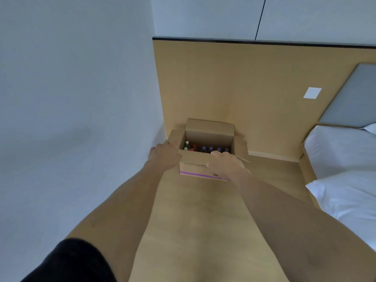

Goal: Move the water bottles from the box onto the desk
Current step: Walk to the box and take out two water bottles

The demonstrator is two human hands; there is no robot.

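Note:
An open cardboard box with a purple stripe stands at the far end of a light wooden desk, against the back panel. Inside it stand several bottles: one with a white cap at the left, a red-capped one beside it, and several with purple caps. My left hand lies with its fingers apart on the box's left flap and front corner. My right hand rests on the box's front rim, fingers spread over the edge. Neither hand holds a bottle.
A white wall runs along the desk's left side. A tall wooden panel with a white switch plate rises behind the box. A bed with white bedding borders the desk on the right.

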